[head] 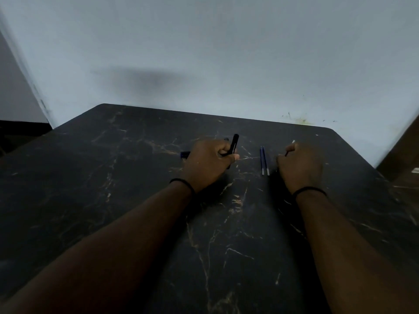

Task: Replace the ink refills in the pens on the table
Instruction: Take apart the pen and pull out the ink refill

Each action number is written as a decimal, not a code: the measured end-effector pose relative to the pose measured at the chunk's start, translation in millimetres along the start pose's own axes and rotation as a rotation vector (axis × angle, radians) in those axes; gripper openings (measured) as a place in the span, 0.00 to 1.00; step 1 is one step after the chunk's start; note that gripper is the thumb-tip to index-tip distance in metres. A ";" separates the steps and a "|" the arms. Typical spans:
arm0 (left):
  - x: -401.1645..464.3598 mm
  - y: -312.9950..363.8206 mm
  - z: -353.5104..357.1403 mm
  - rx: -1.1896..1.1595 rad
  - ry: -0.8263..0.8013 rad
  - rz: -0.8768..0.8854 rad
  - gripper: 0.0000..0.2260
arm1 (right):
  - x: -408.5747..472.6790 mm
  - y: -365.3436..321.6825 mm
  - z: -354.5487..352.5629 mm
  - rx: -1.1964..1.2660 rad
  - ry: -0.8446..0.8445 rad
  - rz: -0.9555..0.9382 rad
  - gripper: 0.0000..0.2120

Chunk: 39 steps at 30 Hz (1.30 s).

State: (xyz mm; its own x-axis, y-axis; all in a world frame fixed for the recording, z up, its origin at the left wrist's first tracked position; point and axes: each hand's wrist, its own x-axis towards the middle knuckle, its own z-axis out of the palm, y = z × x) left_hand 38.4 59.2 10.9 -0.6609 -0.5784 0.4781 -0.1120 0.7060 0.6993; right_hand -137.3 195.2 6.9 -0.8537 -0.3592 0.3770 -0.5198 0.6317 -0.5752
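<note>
Black plastic pen barrel with small white lettering, too blurred to read, sticks up tilted from the left hand, whose fingers are curled tight around it. Right hand is fisted around a thin refill, mostly hidden, only its pale tip showing. Two blue refills lie side by side on the dark marbled table between the hands. A dark blue object peeks from behind the left hand, unclear.

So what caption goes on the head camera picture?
Left hand grips a black pen; two blue refills lie beside the closed right hand.
</note>
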 end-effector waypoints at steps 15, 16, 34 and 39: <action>0.7 -1.5 0.8 0.043 0.024 0.034 0.08 | 0.2 -1.0 6.5 -0.150 -0.150 0.037 0.09; 0.7 -1.6 0.7 0.044 0.024 0.036 0.08 | 0.5 -1.2 6.3 -0.158 -0.145 0.028 0.10; 0.4 -1.5 2.1 0.023 0.048 0.020 0.09 | -3.5 -9.2 2.3 -0.067 -0.058 -0.010 0.13; 1.0 -1.2 1.0 0.025 0.049 0.026 0.09 | -7.5 -20.6 2.6 -0.154 -0.162 -0.049 0.16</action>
State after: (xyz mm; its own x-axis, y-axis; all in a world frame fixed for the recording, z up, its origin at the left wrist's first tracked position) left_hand 37.1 58.2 10.1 -0.6265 -0.5785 0.5223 -0.1137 0.7308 0.6730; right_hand -120.3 183.1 14.0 -0.8282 -0.4894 0.2730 -0.5600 0.7041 -0.4365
